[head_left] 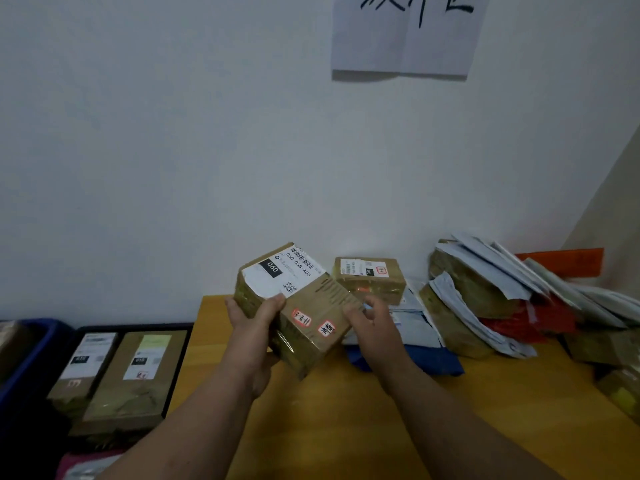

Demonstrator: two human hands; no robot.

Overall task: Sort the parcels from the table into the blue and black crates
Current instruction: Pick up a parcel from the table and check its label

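Gripping a brown taped cardboard parcel with a white shipping label [299, 306] above the left edge of the yellow wooden bench [398, 427], the left hand [251, 327] holds its near-left side, thumb curled over the label's edge and the other fingers hidden beneath. The right hand [372, 322] is at the parcel's right end, its fingers loosely curled and slightly spread; whether they touch the cardboard cannot be told. The parcel sits tilted, its label reading "060", with two small red-bordered stickers on the near face.

A second small brown cardboard box [369, 277] rests near the bench's back edge, against the white wall [173, 150]. Toward the back right corner lies a loose heap of brown boxes, white envelopes and red mailers [502, 299], cut off by the picture's right edge, its count hard to make out. A blue plastic mailer [433, 362] lies flat beneath the right hand.

Left of the bench, a black crate [138, 327] holds two long brown labelled boxes [114, 372]. Only a corner of a blue crate [31, 344] shows at the far left, its contents dark and unclear. A white paper sign with black brush lettering [405, 36] is cropped at the top.
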